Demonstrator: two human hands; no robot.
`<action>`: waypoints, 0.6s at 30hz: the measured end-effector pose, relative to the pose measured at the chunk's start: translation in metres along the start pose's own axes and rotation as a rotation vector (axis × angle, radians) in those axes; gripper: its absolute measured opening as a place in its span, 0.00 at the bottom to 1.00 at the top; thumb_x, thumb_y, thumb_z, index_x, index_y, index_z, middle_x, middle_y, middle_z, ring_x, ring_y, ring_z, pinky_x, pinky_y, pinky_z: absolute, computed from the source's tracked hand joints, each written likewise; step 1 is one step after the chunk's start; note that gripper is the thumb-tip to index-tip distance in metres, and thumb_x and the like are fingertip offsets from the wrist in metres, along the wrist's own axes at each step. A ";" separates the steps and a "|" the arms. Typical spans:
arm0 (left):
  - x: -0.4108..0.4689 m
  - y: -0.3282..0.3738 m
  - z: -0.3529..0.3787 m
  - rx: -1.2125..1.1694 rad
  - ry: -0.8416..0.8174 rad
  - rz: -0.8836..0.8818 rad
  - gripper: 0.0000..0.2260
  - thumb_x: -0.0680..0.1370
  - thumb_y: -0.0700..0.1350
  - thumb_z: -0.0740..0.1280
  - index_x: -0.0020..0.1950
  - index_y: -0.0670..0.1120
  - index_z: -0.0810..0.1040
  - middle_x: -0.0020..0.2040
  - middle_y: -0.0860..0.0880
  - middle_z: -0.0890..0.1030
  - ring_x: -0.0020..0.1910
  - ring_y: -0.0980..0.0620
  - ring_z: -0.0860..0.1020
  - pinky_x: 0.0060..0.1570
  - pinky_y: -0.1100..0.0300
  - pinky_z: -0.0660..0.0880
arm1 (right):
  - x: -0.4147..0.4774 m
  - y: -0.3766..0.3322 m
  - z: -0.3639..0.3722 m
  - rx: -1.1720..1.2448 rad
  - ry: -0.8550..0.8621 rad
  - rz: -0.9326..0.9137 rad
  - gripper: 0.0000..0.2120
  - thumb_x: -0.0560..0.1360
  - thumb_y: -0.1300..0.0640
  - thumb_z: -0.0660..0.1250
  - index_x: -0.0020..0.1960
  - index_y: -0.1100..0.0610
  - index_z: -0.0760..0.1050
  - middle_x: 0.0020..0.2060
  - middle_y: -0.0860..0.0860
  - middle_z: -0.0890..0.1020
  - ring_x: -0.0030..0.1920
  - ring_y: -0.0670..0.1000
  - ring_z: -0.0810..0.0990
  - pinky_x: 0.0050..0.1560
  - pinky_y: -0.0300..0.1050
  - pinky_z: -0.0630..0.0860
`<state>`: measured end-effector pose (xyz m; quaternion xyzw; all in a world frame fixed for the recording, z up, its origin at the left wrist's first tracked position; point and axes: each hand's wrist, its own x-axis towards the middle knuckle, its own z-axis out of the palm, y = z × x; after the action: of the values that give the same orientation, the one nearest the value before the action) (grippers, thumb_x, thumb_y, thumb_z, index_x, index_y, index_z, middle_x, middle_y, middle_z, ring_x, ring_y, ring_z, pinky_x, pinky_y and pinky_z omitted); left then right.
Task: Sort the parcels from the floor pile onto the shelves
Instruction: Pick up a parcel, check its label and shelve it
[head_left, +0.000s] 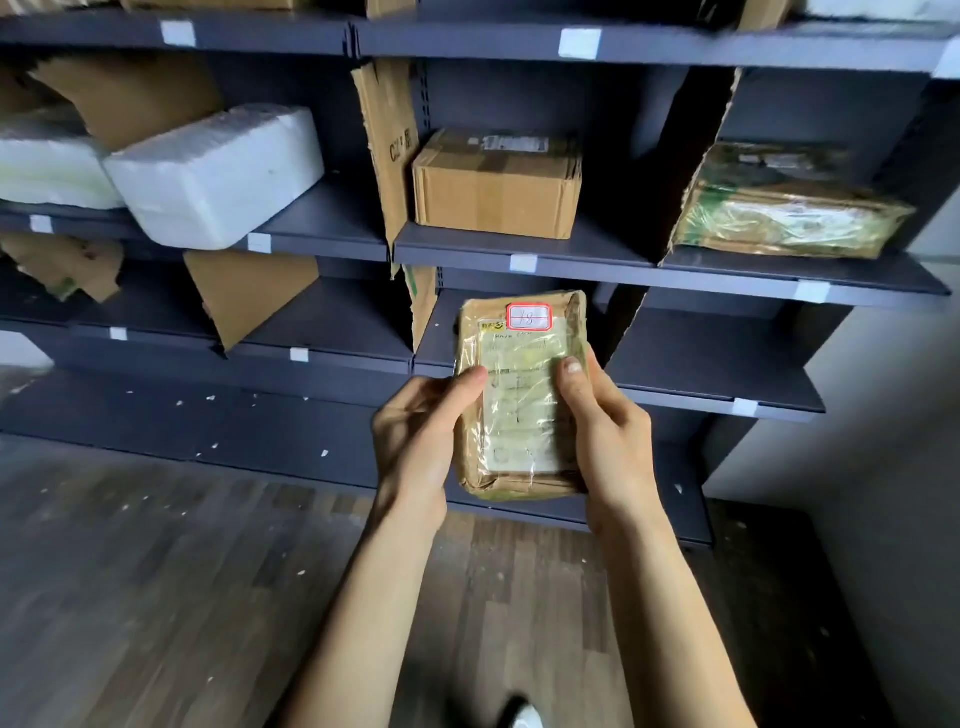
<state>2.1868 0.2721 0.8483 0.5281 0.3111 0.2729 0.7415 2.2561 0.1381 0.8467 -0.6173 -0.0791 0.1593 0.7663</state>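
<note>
A small taped brown parcel (522, 395) is held upright in the air just right of the middle of the view, in front of the dark grey shelving unit (613, 270); the left hand (421, 436) grips its left edge with the thumb laid on the front face and the fingers curled behind, and the right hand (608, 421) grips its right edge the same way; a red-bordered sticker (528, 317) marked 18 sits at the parcel's twelve o'clock end, above a shipping label under clear tape; at twelve o'clock from the parcel, one shelf up, a cardboard box (496, 192) stands in a bay beside a torn cardboard divider (387, 145) at its nine o'clock side; at about two o'clock a plastic-wrapped parcel with green print (784, 213) lies in the next bay; at ten o'clock a white foam-wrapped parcel (218, 171) overhangs the shelf edge, touching another white parcel (47, 166) at its nine o'clock side; small white tags (523, 263) mark the shelf fronts; another cardboard divider (249, 291) leans in the lower shelf at nine o'clock from the parcel; the wooden floor (156, 571), flecked with white bits, fills the view from six to eight o'clock, and the tip of a shoe (527, 719) shows at six o'clock by the bottom edge.
</note>
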 end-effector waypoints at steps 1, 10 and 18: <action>0.010 0.001 0.003 0.016 0.011 0.001 0.17 0.62 0.54 0.83 0.40 0.44 0.84 0.46 0.40 0.87 0.44 0.45 0.82 0.50 0.44 0.78 | 0.012 0.002 0.002 0.017 -0.006 0.016 0.26 0.76 0.39 0.72 0.71 0.46 0.79 0.72 0.47 0.78 0.69 0.48 0.79 0.71 0.55 0.75; 0.072 -0.003 0.009 0.078 0.134 -0.017 0.08 0.71 0.45 0.81 0.40 0.44 0.84 0.45 0.41 0.88 0.44 0.45 0.83 0.47 0.46 0.76 | 0.083 0.019 0.026 0.091 -0.026 0.147 0.18 0.80 0.48 0.71 0.69 0.50 0.81 0.63 0.47 0.85 0.63 0.49 0.84 0.69 0.57 0.78; 0.110 0.004 -0.060 0.056 0.183 -0.115 0.13 0.72 0.48 0.81 0.47 0.42 0.83 0.46 0.46 0.88 0.50 0.41 0.87 0.56 0.35 0.81 | 0.085 0.044 0.104 0.065 -0.055 0.220 0.20 0.80 0.50 0.71 0.71 0.50 0.78 0.56 0.46 0.88 0.56 0.45 0.86 0.62 0.46 0.82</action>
<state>2.2134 0.3912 0.8184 0.5027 0.4149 0.2684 0.7093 2.2960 0.2715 0.8212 -0.5925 -0.0265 0.2620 0.7613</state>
